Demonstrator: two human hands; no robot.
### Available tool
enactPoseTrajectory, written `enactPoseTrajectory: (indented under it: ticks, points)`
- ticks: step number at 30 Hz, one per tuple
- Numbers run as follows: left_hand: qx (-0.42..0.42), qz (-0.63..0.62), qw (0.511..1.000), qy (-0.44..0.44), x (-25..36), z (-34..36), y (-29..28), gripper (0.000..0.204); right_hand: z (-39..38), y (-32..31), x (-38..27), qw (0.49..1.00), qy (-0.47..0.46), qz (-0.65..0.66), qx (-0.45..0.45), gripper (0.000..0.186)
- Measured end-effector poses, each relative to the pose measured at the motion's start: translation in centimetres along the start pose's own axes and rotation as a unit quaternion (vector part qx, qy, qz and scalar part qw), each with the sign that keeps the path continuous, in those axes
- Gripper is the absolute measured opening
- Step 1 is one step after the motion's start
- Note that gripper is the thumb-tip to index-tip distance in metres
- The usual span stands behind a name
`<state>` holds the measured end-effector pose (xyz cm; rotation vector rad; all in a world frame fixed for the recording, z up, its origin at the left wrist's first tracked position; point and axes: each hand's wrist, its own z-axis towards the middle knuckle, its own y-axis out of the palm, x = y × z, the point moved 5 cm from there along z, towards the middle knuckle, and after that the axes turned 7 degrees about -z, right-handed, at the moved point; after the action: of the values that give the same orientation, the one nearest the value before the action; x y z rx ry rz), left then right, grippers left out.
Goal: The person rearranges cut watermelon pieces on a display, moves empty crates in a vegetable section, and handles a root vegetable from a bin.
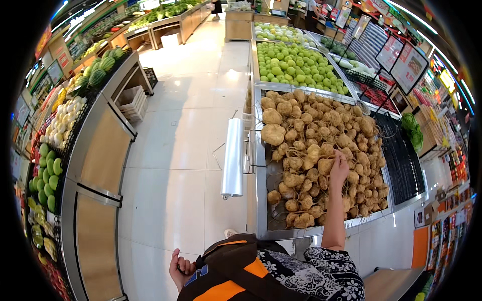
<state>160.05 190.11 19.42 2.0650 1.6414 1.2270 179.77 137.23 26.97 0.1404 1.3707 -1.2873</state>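
Brown jicamas (301, 131) with thin, stringy stalks lie heaped in a metal-rimmed display bin (261, 200). Over the right half of this heap reaches my right hand (340, 168), its fingers pinched together at the stalk end of a jicama (325, 166). The hand partly hides the spot where the fingertips meet the stalk. My left hand (182, 268) is low beside the dark brown and orange bag (228, 261) at my front. Its fingers are curled around something dark that I cannot make out.
A white plastic-bag roll (233, 158) juts from the bin's left side. Green apples (296, 65) fill the bin beyond. At right is a black slatted tray (401, 155) with a green cabbage (411, 131). Left across the aisle, a produce stand (98, 218) bears mangoes and watermelons.
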Motion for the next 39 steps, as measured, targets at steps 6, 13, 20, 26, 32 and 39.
enactPoseTrajectory:
  ticks: [6, 13, 20, 26, 32, 39]
  points:
    - [-0.045, 0.056, 0.995, -0.071, -0.4, 4.0, 4.8, 0.021, -3.1, -0.3, -3.9, 0.995, -0.07, 0.071, 0.005, 0.023]
    - [-0.136, 0.118, 0.97, -0.163, -0.6, 7.6, 8.3, 0.021, -5.1, 4.4, -4.9, 0.99, -0.059, 0.106, -0.067, 0.02]
    - [-0.181, 0.155, 0.944, -0.228, 0.8, 11.7, 10.9, 0.021, -9.7, 6.2, -7.3, 0.957, -0.235, -0.066, -0.157, 0.025]
    - [-0.18, 0.166, 0.937, -0.251, 3.6, 15.4, 11.9, 0.02, -10.4, 4.8, -8.7, 0.937, -0.299, -0.126, -0.131, 0.026]
    - [-0.209, 0.192, 0.915, -0.286, 5.2, 18.6, 12.6, 0.02, -9.0, 2.9, -9.2, 0.978, -0.132, -0.091, -0.135, 0.02]
    - [-0.223, 0.222, 0.89, -0.33, 4.6, 20.6, 13.5, 0.02, -15.0, 4.9, -8.7, 0.943, -0.159, -0.221, -0.192, 0.028]
